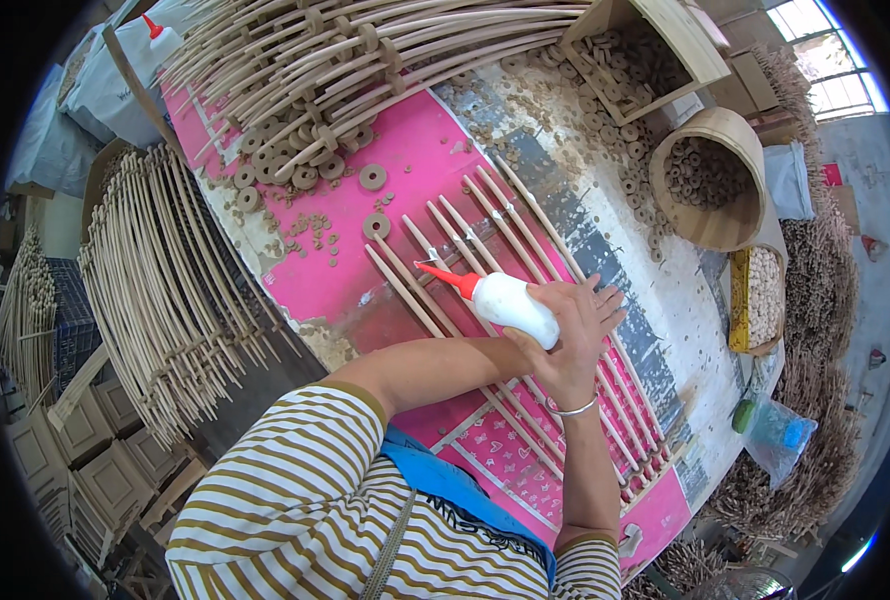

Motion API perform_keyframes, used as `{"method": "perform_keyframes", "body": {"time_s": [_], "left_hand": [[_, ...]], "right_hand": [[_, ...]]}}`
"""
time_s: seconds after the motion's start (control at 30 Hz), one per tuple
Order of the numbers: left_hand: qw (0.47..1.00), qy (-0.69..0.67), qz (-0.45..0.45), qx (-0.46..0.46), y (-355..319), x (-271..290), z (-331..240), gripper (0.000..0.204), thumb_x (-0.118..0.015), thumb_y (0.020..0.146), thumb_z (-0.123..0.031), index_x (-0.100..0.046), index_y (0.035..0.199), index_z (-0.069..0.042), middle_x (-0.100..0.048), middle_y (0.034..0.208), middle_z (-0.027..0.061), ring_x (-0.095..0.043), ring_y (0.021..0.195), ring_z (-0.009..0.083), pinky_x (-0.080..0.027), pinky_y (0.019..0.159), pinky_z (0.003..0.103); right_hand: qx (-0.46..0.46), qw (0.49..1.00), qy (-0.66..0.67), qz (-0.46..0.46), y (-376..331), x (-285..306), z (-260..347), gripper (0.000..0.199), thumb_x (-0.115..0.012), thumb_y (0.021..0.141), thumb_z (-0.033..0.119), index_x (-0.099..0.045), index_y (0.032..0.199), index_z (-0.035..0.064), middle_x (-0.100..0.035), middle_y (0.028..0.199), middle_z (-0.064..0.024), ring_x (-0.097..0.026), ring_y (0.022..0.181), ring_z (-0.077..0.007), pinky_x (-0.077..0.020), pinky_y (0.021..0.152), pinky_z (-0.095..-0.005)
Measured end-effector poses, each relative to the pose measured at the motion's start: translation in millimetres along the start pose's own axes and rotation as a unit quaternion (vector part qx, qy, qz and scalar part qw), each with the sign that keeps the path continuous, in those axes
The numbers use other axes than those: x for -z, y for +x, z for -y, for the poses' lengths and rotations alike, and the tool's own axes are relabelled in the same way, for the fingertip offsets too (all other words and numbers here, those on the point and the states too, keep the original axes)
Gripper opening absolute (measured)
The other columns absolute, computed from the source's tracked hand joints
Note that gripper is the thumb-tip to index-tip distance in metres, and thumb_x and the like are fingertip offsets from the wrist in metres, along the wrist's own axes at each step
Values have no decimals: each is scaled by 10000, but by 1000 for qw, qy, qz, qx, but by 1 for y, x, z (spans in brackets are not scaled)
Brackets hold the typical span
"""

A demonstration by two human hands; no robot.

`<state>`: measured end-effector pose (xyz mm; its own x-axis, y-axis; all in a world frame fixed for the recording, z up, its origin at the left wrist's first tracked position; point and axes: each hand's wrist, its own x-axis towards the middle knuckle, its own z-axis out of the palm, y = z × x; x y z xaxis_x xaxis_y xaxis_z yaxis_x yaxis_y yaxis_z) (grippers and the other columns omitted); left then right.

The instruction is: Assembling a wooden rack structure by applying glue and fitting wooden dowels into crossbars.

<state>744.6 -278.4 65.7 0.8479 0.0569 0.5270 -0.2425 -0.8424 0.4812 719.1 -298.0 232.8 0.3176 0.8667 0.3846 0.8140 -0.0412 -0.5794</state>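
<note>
My right hand (573, 345), with a bracelet at the wrist, is closed round a white squeeze bottle (513, 308) with a long red nozzle. The nozzle tip is close above the upper ends of thin wooden rods (420, 238). White glue-like smears show on several rods. My left forearm crosses under the right hand. Most of my left hand (611, 304) is hidden there; its outstretched fingers show beyond, over the rods at the right. The rods lie side by side on a pink sheet (340, 262), their lower ends meeting a wooden strip (650, 478).
Ring-shaped wooden discs (372, 177) and small pieces lie at the upper left, under stacked rod assemblies (315, 70). A wooden box (655, 50), a round tub (710, 170) of rings and a yellow crate (755, 300) stand right. Bundled rods (165, 270) stand left.
</note>
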Motion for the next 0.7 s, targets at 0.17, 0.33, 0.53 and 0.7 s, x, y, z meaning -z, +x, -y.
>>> {"method": "perform_keyframes", "body": {"time_s": [0.17, 0.33, 0.53, 0.7], "left_hand": [[999, -30, -24, 1, 2, 3, 0, 709, -571, 998, -430, -431, 1572, -38, -358, 1670, 223, -314, 1566, 370, -116, 1283, 642], [1000, -12, 14, 6, 4, 11, -3, 702, -581, 985, -409, -439, 1565, -40, -374, 1660, 226, -334, 1555, 377, -125, 1281, 643], [1000, 7, 19, 6, 4, 3, -4, 710, -581, 996, -435, -432, 1575, -51, -365, 1671, 209, -310, 1568, 359, -103, 1288, 631], [996, -64, -45, 34, -3, -12, 3, 722, -589, 991, -450, -440, 1569, -44, -381, 1662, 209, -307, 1570, 358, -98, 1289, 626]], "right_hand": [[20, 1000, 9, 9, 3, -8, -1, 513, -925, 693, 171, -721, 1151, 59, -686, 1087, -131, -667, 1007, -330, -518, 859, -433], [17, 1000, 10, 24, 1, -10, -3, 522, -924, 686, 160, -725, 1160, 66, -686, 1091, -126, -666, 1002, -327, -521, 873, -431], [14, 999, 7, 32, -3, -1, -3, 531, -931, 679, 164, -729, 1163, 80, -687, 1096, -124, -663, 1001, -325, -517, 865, -429], [24, 999, 29, 33, 3, -7, 3, 538, -931, 684, 166, -724, 1173, 80, -686, 1102, -124, -664, 1006, -322, -520, 863, -427]]}}
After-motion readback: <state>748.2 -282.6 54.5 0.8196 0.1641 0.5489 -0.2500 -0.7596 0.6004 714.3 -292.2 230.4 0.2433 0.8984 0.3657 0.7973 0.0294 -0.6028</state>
